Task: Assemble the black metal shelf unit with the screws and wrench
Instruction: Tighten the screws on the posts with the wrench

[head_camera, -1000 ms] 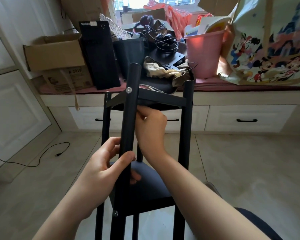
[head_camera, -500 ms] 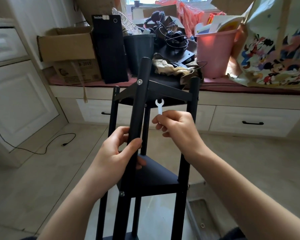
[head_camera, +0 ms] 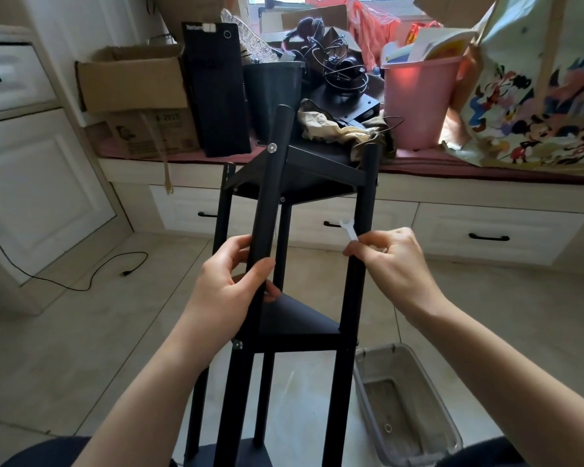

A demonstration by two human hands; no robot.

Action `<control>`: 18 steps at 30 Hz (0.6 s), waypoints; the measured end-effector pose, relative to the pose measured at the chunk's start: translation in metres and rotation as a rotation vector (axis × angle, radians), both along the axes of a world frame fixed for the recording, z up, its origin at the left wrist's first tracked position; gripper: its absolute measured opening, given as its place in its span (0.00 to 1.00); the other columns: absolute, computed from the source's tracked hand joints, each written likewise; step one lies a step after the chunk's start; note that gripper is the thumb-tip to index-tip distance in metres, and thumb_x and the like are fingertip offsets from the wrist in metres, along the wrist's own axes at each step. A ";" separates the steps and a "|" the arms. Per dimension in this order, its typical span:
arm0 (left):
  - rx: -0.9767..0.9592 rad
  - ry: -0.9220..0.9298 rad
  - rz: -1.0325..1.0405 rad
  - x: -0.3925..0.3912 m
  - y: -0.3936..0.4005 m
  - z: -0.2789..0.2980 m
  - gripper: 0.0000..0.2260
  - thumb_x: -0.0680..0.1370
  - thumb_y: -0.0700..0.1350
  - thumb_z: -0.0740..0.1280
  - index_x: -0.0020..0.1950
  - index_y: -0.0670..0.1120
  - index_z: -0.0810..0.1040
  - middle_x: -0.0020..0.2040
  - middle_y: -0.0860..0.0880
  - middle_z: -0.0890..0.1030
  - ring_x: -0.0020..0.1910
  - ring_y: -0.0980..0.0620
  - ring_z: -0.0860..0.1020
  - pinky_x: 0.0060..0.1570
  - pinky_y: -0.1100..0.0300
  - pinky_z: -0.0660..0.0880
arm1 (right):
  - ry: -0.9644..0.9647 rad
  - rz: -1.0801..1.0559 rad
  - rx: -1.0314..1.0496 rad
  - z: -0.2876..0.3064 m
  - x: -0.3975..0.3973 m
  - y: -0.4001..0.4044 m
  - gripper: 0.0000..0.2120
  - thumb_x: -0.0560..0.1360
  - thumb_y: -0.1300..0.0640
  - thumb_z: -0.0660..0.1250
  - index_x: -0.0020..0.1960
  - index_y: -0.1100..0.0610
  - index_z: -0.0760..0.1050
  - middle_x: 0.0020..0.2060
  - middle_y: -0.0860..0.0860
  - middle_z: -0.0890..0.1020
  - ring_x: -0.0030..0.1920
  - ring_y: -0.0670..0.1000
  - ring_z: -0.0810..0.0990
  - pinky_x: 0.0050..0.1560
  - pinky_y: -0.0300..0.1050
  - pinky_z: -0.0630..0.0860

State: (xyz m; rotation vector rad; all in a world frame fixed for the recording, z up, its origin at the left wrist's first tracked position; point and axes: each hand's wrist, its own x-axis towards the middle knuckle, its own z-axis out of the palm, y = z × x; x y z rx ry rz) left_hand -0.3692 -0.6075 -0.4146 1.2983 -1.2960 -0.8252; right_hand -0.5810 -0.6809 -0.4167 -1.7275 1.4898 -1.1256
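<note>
The black metal shelf unit (head_camera: 361,210) stands upright in front of me, with triangular shelves fixed between round posts. Silver screw heads show on the near post, one by the top shelf (head_camera: 272,147) and one by the middle shelf (head_camera: 238,345). My left hand (head_camera: 231,291) grips the near post (head_camera: 270,197) between those two shelves. My right hand (head_camera: 393,261) pinches a small white flat wrench (head_camera: 349,230), held up just in front of the right post, its open jaw pointing up.
A clear plastic tray (head_camera: 452,429) with a small ring-shaped part inside sits on the tiled floor at the lower right. Behind the shelf runs a window bench with drawers, piled with a cardboard box (head_camera: 132,79), a black bin (head_camera: 272,92) and a pink bucket (head_camera: 415,99). A black cable (head_camera: 81,281) lies on the floor at the left.
My right hand came out from under the top shelf with the white wrench and moved right, to the right post. My left hand kept its grip on the near post.
</note>
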 end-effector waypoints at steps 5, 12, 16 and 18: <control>-0.012 0.043 0.040 0.001 -0.002 -0.006 0.15 0.81 0.43 0.67 0.67 0.47 0.74 0.49 0.41 0.82 0.38 0.53 0.84 0.37 0.68 0.78 | -0.442 0.146 0.279 -0.008 0.010 0.000 0.10 0.77 0.56 0.67 0.39 0.52 0.84 0.48 0.47 0.83 0.53 0.49 0.78 0.48 0.50 0.75; -0.024 -0.165 0.174 0.009 0.018 -0.039 0.26 0.81 0.42 0.67 0.76 0.59 0.66 0.62 0.61 0.76 0.65 0.64 0.72 0.54 0.75 0.68 | -0.627 0.236 0.324 -0.020 0.024 -0.007 0.08 0.77 0.58 0.69 0.41 0.55 0.85 0.44 0.48 0.84 0.49 0.50 0.77 0.54 0.55 0.79; 0.010 -0.203 0.195 0.007 0.039 -0.061 0.31 0.81 0.42 0.67 0.77 0.64 0.60 0.66 0.70 0.69 0.72 0.60 0.64 0.67 0.60 0.65 | -0.701 0.244 0.338 -0.024 0.026 -0.013 0.05 0.76 0.60 0.69 0.44 0.57 0.84 0.43 0.48 0.84 0.49 0.51 0.77 0.51 0.49 0.77; 0.036 -0.171 0.252 0.004 0.049 -0.070 0.28 0.80 0.48 0.67 0.76 0.66 0.61 0.67 0.66 0.68 0.69 0.59 0.68 0.68 0.54 0.67 | -0.729 0.250 0.334 -0.026 0.028 -0.014 0.05 0.76 0.60 0.69 0.46 0.59 0.83 0.40 0.47 0.83 0.47 0.50 0.75 0.48 0.46 0.76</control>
